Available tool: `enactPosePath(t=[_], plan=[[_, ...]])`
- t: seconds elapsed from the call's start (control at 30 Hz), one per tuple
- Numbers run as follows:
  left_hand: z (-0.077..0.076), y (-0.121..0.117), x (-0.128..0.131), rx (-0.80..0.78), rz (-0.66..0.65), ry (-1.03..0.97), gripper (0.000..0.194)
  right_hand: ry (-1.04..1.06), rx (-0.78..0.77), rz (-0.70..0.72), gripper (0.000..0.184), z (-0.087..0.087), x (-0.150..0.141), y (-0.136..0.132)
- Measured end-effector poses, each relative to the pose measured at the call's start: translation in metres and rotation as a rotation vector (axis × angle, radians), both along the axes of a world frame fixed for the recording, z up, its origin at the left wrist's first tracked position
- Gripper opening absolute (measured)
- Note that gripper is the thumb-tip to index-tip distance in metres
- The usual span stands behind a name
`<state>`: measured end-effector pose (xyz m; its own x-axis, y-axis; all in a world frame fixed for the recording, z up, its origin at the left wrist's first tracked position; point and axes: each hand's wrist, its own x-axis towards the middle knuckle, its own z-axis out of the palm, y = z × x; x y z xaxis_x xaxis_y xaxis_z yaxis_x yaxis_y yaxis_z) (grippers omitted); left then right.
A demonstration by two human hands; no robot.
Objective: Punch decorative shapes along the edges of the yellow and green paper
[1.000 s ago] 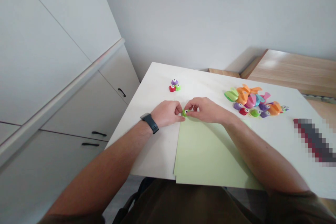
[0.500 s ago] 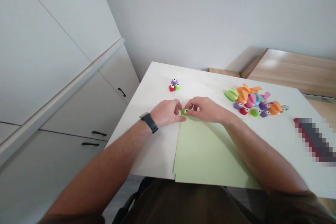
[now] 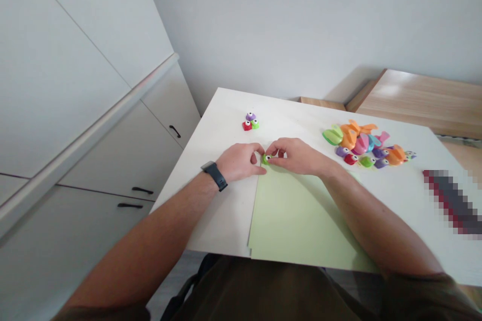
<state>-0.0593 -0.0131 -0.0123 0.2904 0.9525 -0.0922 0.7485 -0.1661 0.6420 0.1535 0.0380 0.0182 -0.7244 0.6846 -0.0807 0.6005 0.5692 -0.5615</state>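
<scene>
A small green toy piece with a bulging white eye [image 3: 266, 159] sits at the top left corner of the pale green sheets [image 3: 293, 215]. My right hand [image 3: 295, 155] pinches it from the right with thumb and forefinger. On its other side is my left hand [image 3: 239, 161], wearing a dark watch [image 3: 214, 175]. Its thumb and forefinger are apart, curved round the piece's left side; whether the forefinger touches it I cannot tell. Beyond the hands, three similar eyed pieces stand close together: purple [image 3: 250, 116], red [image 3: 247, 126] and green [image 3: 255, 124].
A cluster of colourful plastic toy parts, among them an orange one [image 3: 348, 136] and a pink one [image 3: 361, 144], lies at the right of the white table [image 3: 211, 230]. A blurred-out dark object [image 3: 452, 203] lies nearer the right edge. White cabinets [image 3: 94, 241] flank the left.
My left thumb has drawn slightly away from the green eyed piece, and the gap between it and the forefinger is wider. The right hand stays at the piece almost unmoved.
</scene>
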Motion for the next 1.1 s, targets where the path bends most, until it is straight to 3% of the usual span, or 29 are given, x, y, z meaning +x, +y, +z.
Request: enactPosePath(t=[0.47,0.7,1.1], plan=[[0.001,0.0,0.002,0.01,0.031,0.003,0.043,-0.058,0.034,-0.008,0.024,0.006,0.004,0.0],[0.001,-0.001,0.002,0.006,0.033,0.003,0.041,-0.216,0.142,0.003,0.024,0.001,0.004,0.002],[0.0,-0.001,0.001,0.019,0.021,0.013,0.041,-0.277,0.126,0.001,0.019,-0.004,0.001,0.005]])
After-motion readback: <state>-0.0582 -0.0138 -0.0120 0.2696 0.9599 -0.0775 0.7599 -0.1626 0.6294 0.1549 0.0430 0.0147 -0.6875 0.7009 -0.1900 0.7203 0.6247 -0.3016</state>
